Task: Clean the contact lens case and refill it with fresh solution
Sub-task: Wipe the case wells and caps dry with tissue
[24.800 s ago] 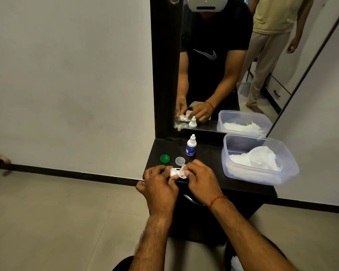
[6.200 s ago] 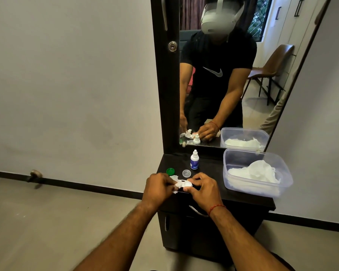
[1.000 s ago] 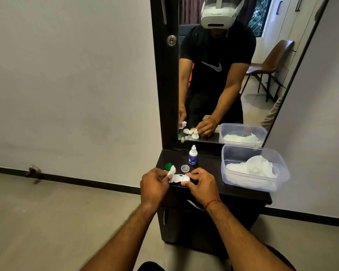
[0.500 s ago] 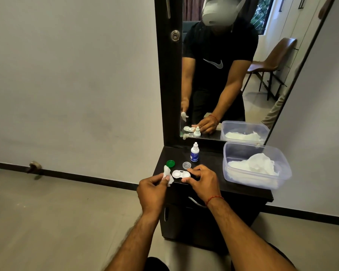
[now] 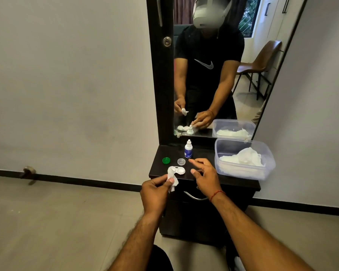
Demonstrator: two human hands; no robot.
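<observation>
The white contact lens case [image 5: 179, 170] lies open on the dark dresser top [image 5: 204, 175] near its front edge. My left hand [image 5: 155, 189] pinches a crumpled white tissue [image 5: 171, 178] just in front of the case's left well. My right hand [image 5: 204, 175] hovers to the right of the case with fingers spread, holding nothing. A green cap [image 5: 166, 160] and a clear cap [image 5: 181, 161] lie behind the case. The small solution bottle [image 5: 188, 149], white with a blue label, stands upright behind them.
A clear plastic tub [image 5: 243, 170] with white tissues sits on the right of the dresser top. A tall mirror [image 5: 213, 65] rises behind, against the wall. A drawer handle [image 5: 194, 197] sticks out below the front edge.
My right hand has let go of the lens case and opened. My left hand has drawn the tissue back from the case toward me.
</observation>
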